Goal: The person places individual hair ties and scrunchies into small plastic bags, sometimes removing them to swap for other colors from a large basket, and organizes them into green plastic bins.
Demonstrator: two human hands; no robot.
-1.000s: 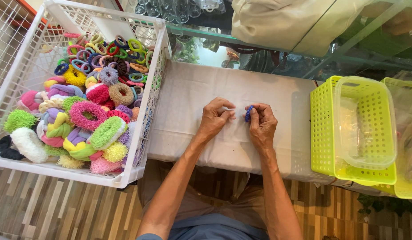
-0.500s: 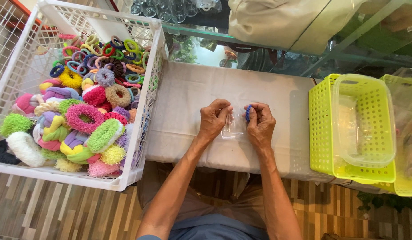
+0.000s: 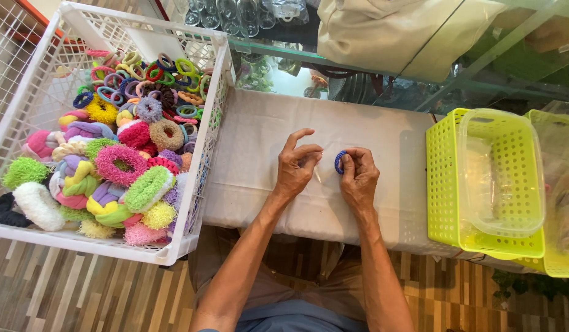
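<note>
Both hands hover over the white cloth-covered bench [image 3: 254, 141]. My right hand [image 3: 360, 179] pinches a small blue hair tie [image 3: 338, 162] between thumb and fingers and holds it upright. My left hand [image 3: 297, 165] is just to its left, thumb and middle finger pinched on the edge of a thin clear plastic bag [image 3: 323, 178] that is barely visible between the hands. Its index finger is raised.
A white lattice basket [image 3: 201, 154] on the left holds several fluffy scrunchies and small hair ties in many colours. On the right stands a yellow-green basket [image 3: 441, 184] with a clear plastic tub [image 3: 499, 172] inside. A glass tabletop with a cream bag [image 3: 383, 31] lies behind the bench.
The hands have drawn slightly apart. The left index finger has lifted, and the blue hair tie now shows more clearly at the right fingertips.
</note>
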